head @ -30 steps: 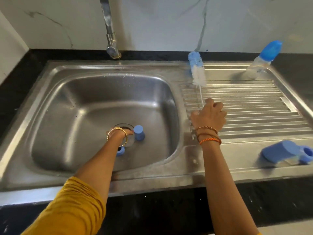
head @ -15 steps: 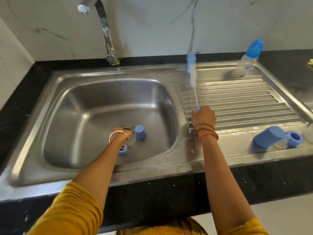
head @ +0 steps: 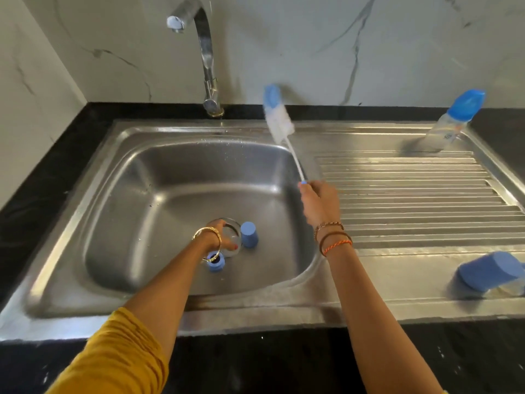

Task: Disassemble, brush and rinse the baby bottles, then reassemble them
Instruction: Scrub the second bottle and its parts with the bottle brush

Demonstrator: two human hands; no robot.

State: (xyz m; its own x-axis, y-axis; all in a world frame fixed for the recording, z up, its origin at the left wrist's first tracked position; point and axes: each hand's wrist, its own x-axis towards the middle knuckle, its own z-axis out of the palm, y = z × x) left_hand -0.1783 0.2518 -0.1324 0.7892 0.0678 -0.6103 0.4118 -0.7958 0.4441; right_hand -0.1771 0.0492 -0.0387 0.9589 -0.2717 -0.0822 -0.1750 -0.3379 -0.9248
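Note:
My left hand (head: 218, 238) is down in the sink basin (head: 136, 211) and grips an open clear bottle body (head: 233, 233) standing over the drain. A blue cap (head: 249, 234) stands upside down just right of it. A blue screw ring (head: 216, 262) lies by my wrist. My right hand (head: 321, 203) grips the thin handle of the bottle brush (head: 277, 116) above the basin's right rim. Its white and blue head is raised and tilted to the upper left. A capped, assembled bottle (head: 451, 123) stands at the back right of the drainboard.
The faucet (head: 206, 52) arches over the back of the basin, with no water running. A large blue cap (head: 488, 270) lies on its side at the drainboard's front right, next to a clear part (head: 511, 290). Black counter surrounds the sink.
My right hand has lifted the brush off the drainboard and swung it left toward the basin. My left hand has stayed on the bottle at the drain.

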